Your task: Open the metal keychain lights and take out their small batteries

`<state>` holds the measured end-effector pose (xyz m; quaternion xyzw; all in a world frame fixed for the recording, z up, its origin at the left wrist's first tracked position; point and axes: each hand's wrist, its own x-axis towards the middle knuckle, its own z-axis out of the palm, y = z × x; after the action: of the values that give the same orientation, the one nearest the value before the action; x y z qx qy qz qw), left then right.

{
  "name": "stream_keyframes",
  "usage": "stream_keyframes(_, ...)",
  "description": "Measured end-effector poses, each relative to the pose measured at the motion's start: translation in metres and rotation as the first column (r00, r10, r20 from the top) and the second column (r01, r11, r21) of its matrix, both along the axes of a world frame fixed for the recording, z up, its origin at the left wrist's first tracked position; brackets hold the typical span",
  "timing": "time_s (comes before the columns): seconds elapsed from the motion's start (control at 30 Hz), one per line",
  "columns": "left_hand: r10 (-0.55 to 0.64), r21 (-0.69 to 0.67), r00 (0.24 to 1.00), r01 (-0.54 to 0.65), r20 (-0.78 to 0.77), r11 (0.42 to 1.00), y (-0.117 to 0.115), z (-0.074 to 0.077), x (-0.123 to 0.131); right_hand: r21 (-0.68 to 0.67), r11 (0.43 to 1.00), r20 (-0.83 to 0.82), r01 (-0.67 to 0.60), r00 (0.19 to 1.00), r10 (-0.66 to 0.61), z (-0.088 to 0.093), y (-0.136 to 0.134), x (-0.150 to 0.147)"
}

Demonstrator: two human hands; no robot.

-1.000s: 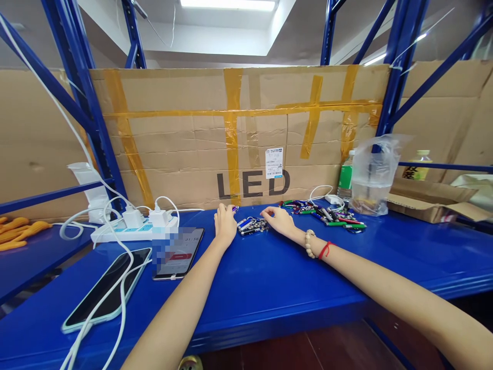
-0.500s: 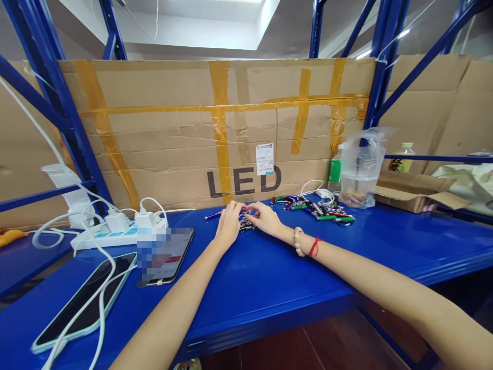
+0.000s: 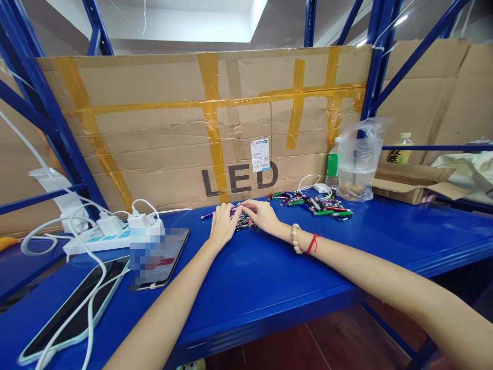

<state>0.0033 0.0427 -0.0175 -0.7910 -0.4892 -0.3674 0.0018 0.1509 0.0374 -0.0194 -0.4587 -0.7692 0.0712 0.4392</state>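
Note:
My left hand (image 3: pixel 223 222) has its fingers bent and pinched around a slim purple pen-like piece (image 3: pixel 233 208), mostly covered by the fingers. My right hand (image 3: pixel 262 216), with a bead bracelet and red string at the wrist, meets it fingertip to fingertip, thumb and forefinger pinched at the same piece. Below and between the hands lies a small heap of dark and silver pen-like pieces (image 3: pixel 242 223), partly hidden. Another purple pen-like piece (image 3: pixel 207 216) lies left of my left hand. Further right is a larger pile of green, purple, red and silver pen-like pieces (image 3: pixel 314 204).
On the blue shelf (image 3: pixel 246 288) to the left lie two phones (image 3: pixel 77 308), white cables and a white power strip (image 3: pixel 102 241). Behind stands a taped cardboard sheet (image 3: pixel 165 154). At the right are a bottle (image 3: pixel 332 164), a plastic bag (image 3: pixel 356 174) and an open carton (image 3: pixel 412 187).
The camera view has shifted slightly, so the scene sits a little further left and higher. Both hands stay over the small heap, with their fingertips closer together.

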Motion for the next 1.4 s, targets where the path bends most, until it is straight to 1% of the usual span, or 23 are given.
stream_keyframes(0.1, 0.043, 0.002, 0.999, -0.043, -0.022, 0.999, -0.001, 0.001, 0.0, 0.003, 1.0, 0.032, -0.031, 0.999, 0.031, 0.0, -0.001, 0.0)
stream_keyframes(0.23, 0.068, 0.042, 0.998, -0.068, 0.001, 0.997, 0.0, 0.001, 0.001, 0.032, 0.999, 0.049, -0.036, 0.998, 0.034, 0.002, -0.003, -0.001)
stream_keyframes(0.33, 0.066, 0.062, 0.998, -0.067, 0.019, 0.996, 0.0, 0.002, 0.001, 0.031, 0.999, 0.048, -0.039, 0.998, 0.038, 0.003, -0.005, -0.002)
stream_keyframes(0.5, 0.055, 0.056, 0.998, -0.057, 0.038, 0.997, 0.0, 0.003, 0.002, 0.004, 0.997, 0.031, -0.077, 0.997, 0.077, 0.003, -0.007, -0.004)
stream_keyframes(0.63, 0.028, 0.037, 0.998, -0.031, 0.062, 0.999, 0.002, 0.002, 0.001, -0.012, 0.994, 0.017, -0.11, 0.994, 0.11, 0.002, -0.007, -0.005)
stream_keyframes(0.77, -0.029, 0.018, 0.988, 0.026, 0.149, 0.999, 0.003, 0.001, 0.001, -0.018, 0.99, 0.016, -0.143, 0.99, 0.143, 0.004, -0.009, -0.005)
stream_keyframes(0.83, -0.038, 0.005, 0.981, 0.038, 0.188, 0.999, 0.0, 0.001, 0.001, -0.006, 0.989, 0.018, -0.149, 0.989, 0.149, 0.004, -0.009, -0.005)
stream_keyframes(1.03, 0.011, -0.095, 0.973, 0.011, 0.229, 0.995, -0.007, 0.006, 0.001, 0.045, 0.986, 0.016, -0.162, 0.987, 0.162, 0.003, -0.007, -0.005)
stream_keyframes(1.17, 0.045, -0.089, 0.966, -0.023, 0.254, 0.996, -0.007, 0.006, 0.001, 0.073, 0.988, -0.001, -0.14, 0.99, 0.14, 0.002, -0.005, -0.004)
stream_keyframes(1.3, 0.025, -0.1, 0.951, 0.007, 0.309, 0.995, -0.006, 0.005, 0.002, 0.034, 0.991, -0.031, -0.128, 0.991, 0.129, 0.002, -0.005, -0.005)
stream_keyframes(1.4, 0.012, -0.108, 0.934, 0.028, 0.358, 0.994, -0.004, 0.004, 0.002, 0.033, 0.989, -0.076, -0.146, 0.986, 0.148, 0.002, -0.006, -0.006)
